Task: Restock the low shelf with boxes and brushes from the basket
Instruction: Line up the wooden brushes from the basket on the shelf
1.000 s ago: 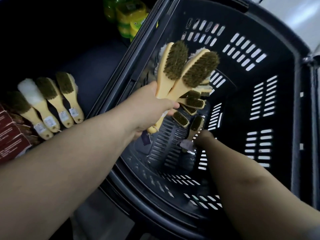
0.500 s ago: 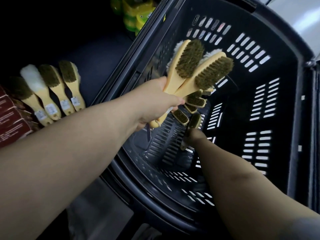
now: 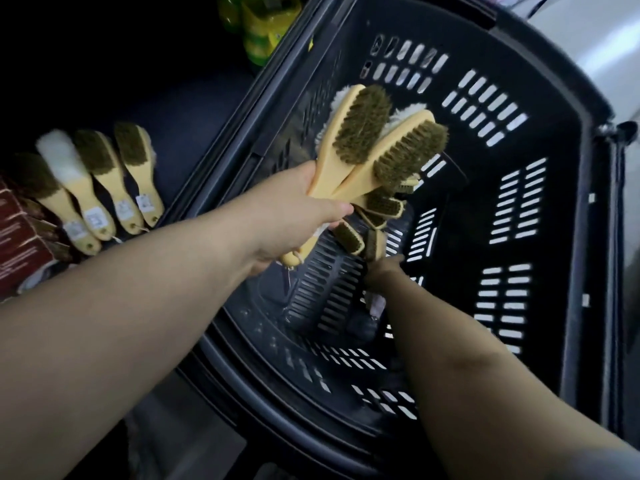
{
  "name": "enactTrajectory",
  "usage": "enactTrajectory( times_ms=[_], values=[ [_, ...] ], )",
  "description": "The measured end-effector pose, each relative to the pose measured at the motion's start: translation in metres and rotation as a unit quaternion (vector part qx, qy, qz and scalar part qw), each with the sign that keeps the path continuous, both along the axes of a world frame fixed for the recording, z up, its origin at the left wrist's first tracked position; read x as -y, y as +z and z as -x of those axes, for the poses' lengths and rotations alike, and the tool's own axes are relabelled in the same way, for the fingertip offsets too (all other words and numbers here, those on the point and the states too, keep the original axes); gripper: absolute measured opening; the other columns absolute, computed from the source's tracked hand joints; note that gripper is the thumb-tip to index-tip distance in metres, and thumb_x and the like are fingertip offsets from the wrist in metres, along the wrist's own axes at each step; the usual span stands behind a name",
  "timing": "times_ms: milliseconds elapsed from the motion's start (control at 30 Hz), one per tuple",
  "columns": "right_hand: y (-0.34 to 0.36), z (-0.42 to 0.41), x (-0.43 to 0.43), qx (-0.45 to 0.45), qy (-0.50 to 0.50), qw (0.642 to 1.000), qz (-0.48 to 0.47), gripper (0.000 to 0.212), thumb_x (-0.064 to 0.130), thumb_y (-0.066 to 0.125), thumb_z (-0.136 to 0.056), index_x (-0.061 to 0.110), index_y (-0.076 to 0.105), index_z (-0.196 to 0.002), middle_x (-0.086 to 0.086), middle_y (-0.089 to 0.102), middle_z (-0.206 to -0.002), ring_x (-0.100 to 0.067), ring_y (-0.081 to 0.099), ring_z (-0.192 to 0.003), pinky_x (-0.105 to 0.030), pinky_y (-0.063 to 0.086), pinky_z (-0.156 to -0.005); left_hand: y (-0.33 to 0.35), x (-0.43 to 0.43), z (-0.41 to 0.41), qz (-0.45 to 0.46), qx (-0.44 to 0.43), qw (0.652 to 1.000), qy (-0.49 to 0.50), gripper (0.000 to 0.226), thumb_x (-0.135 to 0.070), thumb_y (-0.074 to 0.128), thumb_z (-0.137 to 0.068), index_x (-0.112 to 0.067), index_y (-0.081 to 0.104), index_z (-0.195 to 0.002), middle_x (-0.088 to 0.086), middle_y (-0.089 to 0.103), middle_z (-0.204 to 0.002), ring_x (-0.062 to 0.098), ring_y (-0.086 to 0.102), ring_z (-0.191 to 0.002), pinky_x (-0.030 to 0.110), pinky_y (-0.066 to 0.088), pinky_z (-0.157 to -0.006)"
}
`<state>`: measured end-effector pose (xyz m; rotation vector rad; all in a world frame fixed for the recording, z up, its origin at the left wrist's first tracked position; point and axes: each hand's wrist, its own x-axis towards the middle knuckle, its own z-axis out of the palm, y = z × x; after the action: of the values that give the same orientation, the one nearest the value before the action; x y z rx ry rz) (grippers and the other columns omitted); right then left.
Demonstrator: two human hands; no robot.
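Dim store lighting fell on the low shelf at the left, where a row of four brushes lay side by side, handles toward the person, next to some red boxes.

Over the last second very little moved. The left hand kept its grip clamped round the handles of two large brushes, which fanned out with bristles up above the dark basket. It had not started toward the shelf. The right hand stayed down on the basket floor among the small brushes and shifted only slightly leftward. The nearest small brush seemed to shift with it. One finger stuck out, but the hand was in shadow and I could not tell whether its grip had closed on anything.

By my reading this was still the gathering step. The shelf row had the same four brushes as a second earlier, so nothing new had been stocked.

Yellow-green bottles stood at the back of the shelf, well apart from the row. The basket's left wall rose between the held brushes and the shelf, so the left hand would need to lift them over that rim. The left hand and its brushes also hung above the small brushes, partly hiding them from view. The remaining small brushes lay overlapping, so picking out just one might be fiddly.
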<state>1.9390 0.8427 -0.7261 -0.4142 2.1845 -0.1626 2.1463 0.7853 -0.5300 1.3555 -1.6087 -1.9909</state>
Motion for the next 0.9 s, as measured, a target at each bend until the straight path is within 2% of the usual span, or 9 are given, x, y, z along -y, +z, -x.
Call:
enactTrajectory(
  times_ms=[33, 67, 133, 233, 367, 533, 733, 800, 900],
  values=[
    [0.013, 0.001, 0.0, 0.024, 0.037, 0.999, -0.03, 0.033, 0.011, 0.04, -0.099, -0.003, 0.043, -0.129, -0.021, 0.062, -0.114, -0.014, 0.065, -0.099, -0.012, 0.048, -0.062, 0.0, 0.0, 0.001, -0.003, -0.002, 1.0, 0.002, 0.018, -0.019, 0.061, -0.089, -0.032, 0.057, -0.101, 0.006, 0.068, -0.108, 0.034, 0.06, -0.11, 0.06, 0.046, -0.094],
    [0.022, 0.007, 0.001, 0.046, 0.087, 0.991, -0.089, 0.021, 0.011, 0.043, -0.096, -0.004, 0.051, -0.109, -0.02, 0.069, -0.083, -0.01, 0.069, -0.067, -0.021, 0.027, -0.034, 0.0, 0.0, 0.001, -0.009, -0.004, 1.0, 0.006, 0.017, -0.018, 0.06, -0.09, -0.031, 0.057, -0.1, 0.008, 0.068, -0.11, 0.034, 0.06, -0.111, 0.06, 0.045, -0.094],
    [0.042, 0.023, 0.004, 0.089, 0.157, 0.969, -0.166, 0.013, 0.006, 0.047, -0.092, 0.001, 0.052, -0.082, -0.012, 0.064, -0.056, -0.019, 0.062, -0.046, -0.025, 0.047, -0.048, 0.0, 0.001, 0.002, -0.022, -0.011, 1.0, 0.012, 0.016, -0.017, 0.058, -0.091, -0.028, 0.056, -0.103, 0.007, 0.067, -0.11, 0.025, 0.063, -0.105, 0.057, 0.048, -0.092],
    [0.087, 0.028, 0.009, 0.107, 0.208, 0.96, -0.152, 0.011, -0.004, 0.048, -0.084, -0.004, 0.059, -0.083, -0.018, 0.067, -0.076, -0.033, 0.068, -0.073, -0.04, 0.055, -0.066, 0.0, 0.001, 0.003, -0.034, -0.026, 0.999, 0.019, 0.017, -0.017, 0.056, -0.092, -0.026, 0.057, -0.107, 0.0, 0.069, -0.107, 0.01, 0.064, -0.095, 0.053, 0.049, -0.088],
    [0.14, 0.012, 0.015, 0.125, 0.116, 0.98, 0.102, 0.025, 0.002, 0.046, -0.089, 0.006, 0.053, -0.065, 0.001, 0.055, -0.042, -0.008, 0.052, -0.033, -0.015, 0.041, -0.037, 0.003, 0.002, 0.003, -0.025, -0.047, 0.998, 0.042, 0.021, -0.016, 0.05, -0.096, -0.021, 0.052, -0.116, -0.005, 0.07, -0.098, 0.011, 0.065, -0.093, 0.055, 0.044, -0.095],
    [0.183, -0.016, -0.002, 0.217, -0.045, 0.92, 0.323, 0.032, 0.02, 0.051, -0.087, 0.017, 0.048, -0.055, 0.0, 0.047, -0.049, -0.014, 0.043, -0.045, -0.026, 0.036, -0.048, 0.004, 0.003, 0.004, -0.022, -0.098, 0.991, 0.084, 0.022, -0.013, 0.044, -0.098, -0.015, 0.05, -0.119, -0.003, 0.069, -0.091, 0.005, 0.067, -0.074, 0.025, 0.057, -0.069],
    [0.198, -0.036, -0.014, 0.326, -0.023, 0.867, 0.375, 0.023, 0.029, 0.05, -0.093, 0.015, 0.067, -0.088, 0.001, 0.069, -0.079, -0.008, 0.065, -0.073, -0.022, 0.053, -0.061, 0.007, 0.0, 0.0, 0.001, -0.099, 0.993, 0.069, 0.025, -0.014, 0.048, -0.097, -0.012, 0.053, -0.121, -0.006, 0.069, -0.094, 0.01, 0.067, -0.086, 0.041, 0.053, -0.087],
    [0.2, -0.042, -0.01, 0.379, -0.007, 0.831, 0.407, 0.023, 0.027, 0.054, -0.088, 0.013, 0.07, -0.097, -0.003, 0.07, -0.095, -0.016, 0.065, -0.091, -0.029, 0.056, -0.073, 0.008, -0.001, -0.001, -0.013, -0.111, 0.991, 0.071, 0.028, -0.013, 0.05, -0.095, -0.01, 0.053, -0.123, -0.004, 0.069, -0.097, 0.011, 0.066, -0.086, 0.037, 0.053, -0.085],
    [0.201, -0.048, -0.007, 0.418, 0.048, 0.784, 0.457, 0.018, 0.022, 0.059, -0.084, 0.017, 0.074, -0.093, -0.004, 0.072, -0.094, -0.024, 0.065, -0.088, -0.039, 0.053, -0.078, 0.008, -0.002, -0.002, -0.033, -0.122, 0.99, 0.066, 0.028, -0.012, 0.053, -0.094, -0.011, 0.056, -0.122, 0.006, 0.069, -0.107, 0.018, 0.066, -0.095, 0.031, 0.054, -0.079]
  ],
)
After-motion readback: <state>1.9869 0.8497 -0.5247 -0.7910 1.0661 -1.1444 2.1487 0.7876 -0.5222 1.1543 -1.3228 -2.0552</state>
